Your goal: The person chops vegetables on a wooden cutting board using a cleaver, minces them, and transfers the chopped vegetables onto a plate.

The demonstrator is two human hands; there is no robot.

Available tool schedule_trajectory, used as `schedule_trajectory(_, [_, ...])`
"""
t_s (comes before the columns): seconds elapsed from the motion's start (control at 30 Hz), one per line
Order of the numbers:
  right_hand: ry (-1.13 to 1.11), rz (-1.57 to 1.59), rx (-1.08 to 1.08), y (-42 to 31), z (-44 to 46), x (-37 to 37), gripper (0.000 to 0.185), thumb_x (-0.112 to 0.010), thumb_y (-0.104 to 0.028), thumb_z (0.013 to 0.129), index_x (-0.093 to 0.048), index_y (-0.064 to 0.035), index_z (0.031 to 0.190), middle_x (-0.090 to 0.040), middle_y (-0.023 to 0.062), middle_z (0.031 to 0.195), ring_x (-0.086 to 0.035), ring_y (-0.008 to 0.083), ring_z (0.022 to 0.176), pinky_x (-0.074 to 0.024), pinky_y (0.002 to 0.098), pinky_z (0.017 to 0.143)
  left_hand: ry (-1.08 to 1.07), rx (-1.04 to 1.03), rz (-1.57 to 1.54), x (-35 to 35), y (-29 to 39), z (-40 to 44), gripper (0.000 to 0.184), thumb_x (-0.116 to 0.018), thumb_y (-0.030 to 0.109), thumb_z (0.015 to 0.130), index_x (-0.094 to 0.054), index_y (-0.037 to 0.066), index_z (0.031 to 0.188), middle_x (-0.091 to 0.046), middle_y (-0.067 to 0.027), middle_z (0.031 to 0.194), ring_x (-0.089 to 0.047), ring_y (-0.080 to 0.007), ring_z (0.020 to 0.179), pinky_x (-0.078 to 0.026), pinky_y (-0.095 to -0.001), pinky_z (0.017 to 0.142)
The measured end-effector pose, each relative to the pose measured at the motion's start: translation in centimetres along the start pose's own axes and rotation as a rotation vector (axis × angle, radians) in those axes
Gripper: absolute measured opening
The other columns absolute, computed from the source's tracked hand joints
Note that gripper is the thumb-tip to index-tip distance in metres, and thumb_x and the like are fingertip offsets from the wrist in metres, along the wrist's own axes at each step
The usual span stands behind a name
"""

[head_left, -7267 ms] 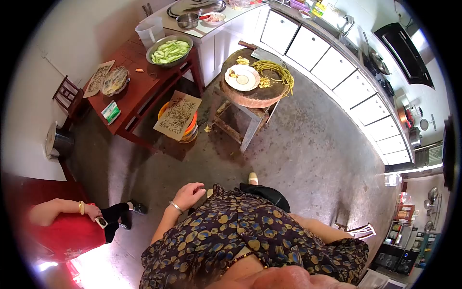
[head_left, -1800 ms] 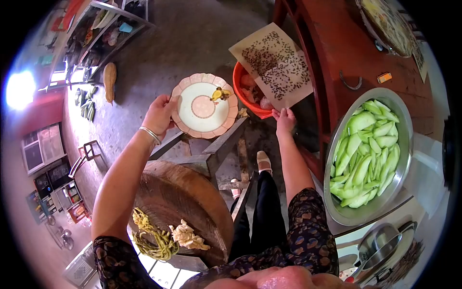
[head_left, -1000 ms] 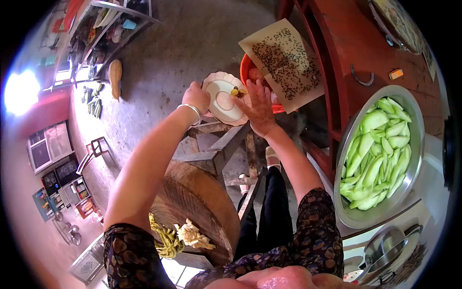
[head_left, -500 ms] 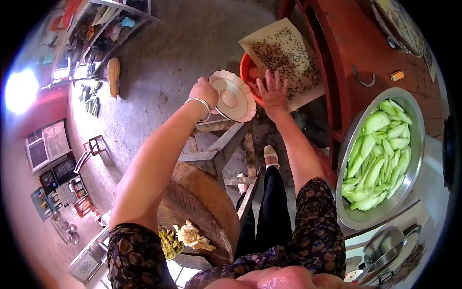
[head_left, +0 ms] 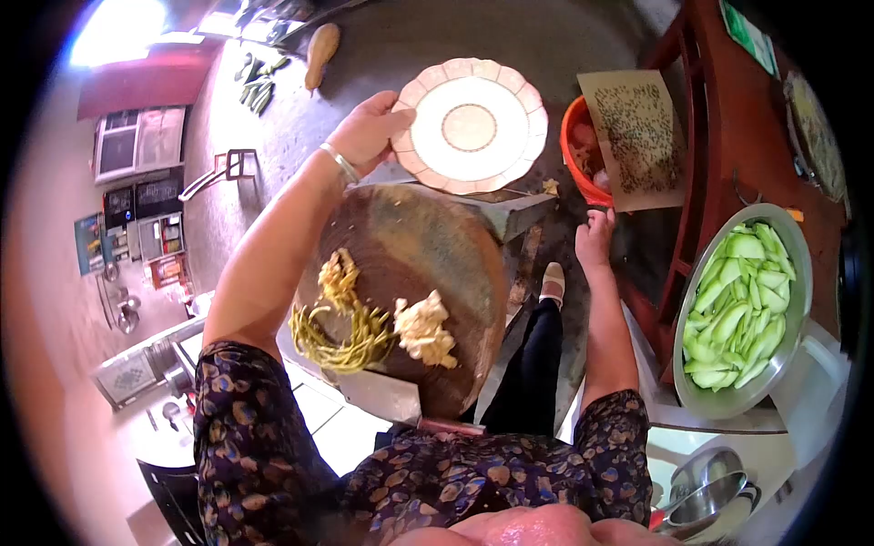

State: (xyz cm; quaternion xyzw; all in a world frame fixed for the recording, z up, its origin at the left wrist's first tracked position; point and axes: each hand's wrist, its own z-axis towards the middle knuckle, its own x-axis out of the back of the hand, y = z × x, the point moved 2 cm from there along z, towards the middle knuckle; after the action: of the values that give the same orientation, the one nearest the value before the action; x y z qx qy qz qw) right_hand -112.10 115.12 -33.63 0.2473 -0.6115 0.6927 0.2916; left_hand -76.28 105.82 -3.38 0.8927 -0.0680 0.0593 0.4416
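Note:
My left hand (head_left: 366, 135) pinches the left rim of a white scalloped plate (head_left: 469, 127), which is held face up with nothing on it, beyond the round wooden chopping block (head_left: 428, 227). On the block lie a coil of yellow-green long beans (head_left: 341, 341), a small yellowish clump (head_left: 339, 278) and a pile of pale chopped pieces (head_left: 425, 329). A cleaver (head_left: 382, 394) rests at the block's near edge. My right hand (head_left: 594, 238) is closed just below the orange bucket (head_left: 571, 146); what its fingers hold, if anything, I cannot make out.
A tan sheet covered in dark specks (head_left: 635, 136) leans over the bucket. At right, a steel basin of sliced green vegetable (head_left: 742, 309) stands by a red-brown table (head_left: 756, 136). A small stool frame (head_left: 228, 168) and a gourd (head_left: 322, 56) are on the floor.
The plate has swung from tilted to nearly level, and my left hand is still on it. My right hand has drawn back from the bucket, its spread fingers now curled. My view has turned toward the block.

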Motion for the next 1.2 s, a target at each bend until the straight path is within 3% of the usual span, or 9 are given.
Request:
schedule_trajectory(0.1, [-0.058,0.335,-0.226,-3.8,-0.8,3.6,0.015,-0.059,-0.006,0.081,-0.058,0.0036,0.093,-0.059,0.0226,0.110,-0.056,0.0346,0.107,-0.0436,0.0423,0.095,0.078,-0.055,-0.128,3.2,-0.1,-6.1,0.028,-0.064,0.017,0.091,-0.056,0.004,0.115,-0.064,-0.0029,0.099,-0.065,-0.0124,0.083,-0.057,-0.0291,0.074])
schedule_trajectory(0.4, [0.100,0.349,0.060,-24.2,-7.8,20.5,0.022,-0.059,-0.014,0.092,-0.060,0.0012,0.076,-0.059,0.0120,0.085,-0.058,0.0252,0.080,-0.0464,0.0331,0.075,0.164,-0.102,-0.295,10.5,-8.4,-16.1,0.027,-0.062,0.011,0.089,-0.054,0.000,0.112,-0.063,-0.0091,0.093,-0.066,-0.0179,0.074,-0.059,-0.0331,0.062])
schedule_trajectory(0.5, [-0.125,0.249,0.385,-32.6,-13.3,23.6,0.006,-0.065,-0.006,0.084,-0.061,-0.0029,0.081,-0.058,0.0106,0.084,-0.058,0.0251,0.078,-0.0479,0.0338,0.069,0.165,-0.124,-0.395,10.5,-10.0,-17.6,0.021,-0.059,0.005,0.088,-0.051,-0.003,0.105,-0.061,-0.0129,0.092,-0.066,-0.0242,0.075,-0.061,-0.0396,0.064])
schedule_trajectory(0.53, [-0.268,0.310,0.237,-34.5,-15.6,23.7,0.007,-0.068,-0.005,0.080,-0.062,-0.0030,0.082,-0.058,0.0103,0.084,-0.059,0.0253,0.075,-0.0478,0.0333,0.065,0.183,-0.112,-0.361,10.3,-10.4,-17.8,0.019,-0.059,0.005,0.088,-0.051,-0.003,0.103,-0.060,-0.0130,0.091,-0.067,-0.0246,0.075,-0.061,-0.0401,0.063])
schedule_trajectory(0.7, [-0.497,0.235,0.211,-36.3,-22.4,22.1,0.010,-0.070,-0.006,0.076,-0.062,-0.0032,0.080,-0.059,0.0113,0.082,-0.060,0.0283,0.072,-0.0473,0.0365,0.062,0.279,-0.129,-0.189,5.4,-8.6,-17.8,0.017,-0.060,0.005,0.085,-0.052,-0.004,0.098,-0.059,-0.0130,0.083,-0.066,-0.0246,0.067,-0.061,-0.0373,0.051])
schedule_trajectory(0.8, [-0.431,0.062,0.302,-37.8,-23.8,21.3,0.014,-0.072,-0.010,0.075,-0.059,-0.0044,0.074,-0.057,0.0106,0.078,-0.058,0.0297,0.069,-0.0456,0.0398,0.061,0.276,-0.160,-0.048,4.5,-9.6,-16.0,0.027,-0.061,0.011,0.084,-0.059,-0.009,0.102,-0.065,-0.0222,0.094,-0.070,-0.0307,0.083,-0.061,-0.0364,0.062])
schedule_trajectory(0.9, [-0.406,-0.075,0.376,-39.1,-24.9,21.5,0.017,-0.071,-0.016,0.078,-0.059,-0.0051,0.076,-0.054,0.0099,0.077,-0.057,0.0318,0.072,-0.0450,0.0421,0.064,0.438,-0.207,0.671,4.5,-8.6,-15.0,0.028,-0.060,0.015,0.084,-0.064,-0.009,0.098,-0.069,-0.0233,0.090,-0.072,-0.0283,0.081,-0.058,-0.0348,0.068])
schedule_trajectory(1.03, [-0.220,-0.044,0.468,-39.7,-25.1,21.1,0.014,-0.066,-0.013,0.081,-0.064,-0.0043,0.093,-0.060,0.0131,0.088,-0.060,0.0330,0.080,-0.0483,0.0407,0.070,0.326,-0.072,0.406,5.1,-8.6,-16.8,0.034,-0.054,0.022,0.089,-0.067,-0.009,0.083,-0.067,-0.0153,0.067,-0.068,-0.0236,0.056,-0.054,-0.0348,0.057])
schedule_trajectory(1.2, [-0.016,-0.099,0.293,-38.4,-21.9,23.4,0.008,-0.066,-0.013,0.083,-0.068,-0.0063,0.088,-0.060,0.0118,0.076,-0.060,0.0310,0.071,-0.0491,0.0385,0.064,0.225,-0.517,0.605,5.9,-9.7,-21.9,0.027,-0.055,0.025,0.084,-0.063,0.001,0.075,-0.058,-0.0171,0.063,-0.064,-0.0269,0.061,-0.049,-0.0395,0.062])
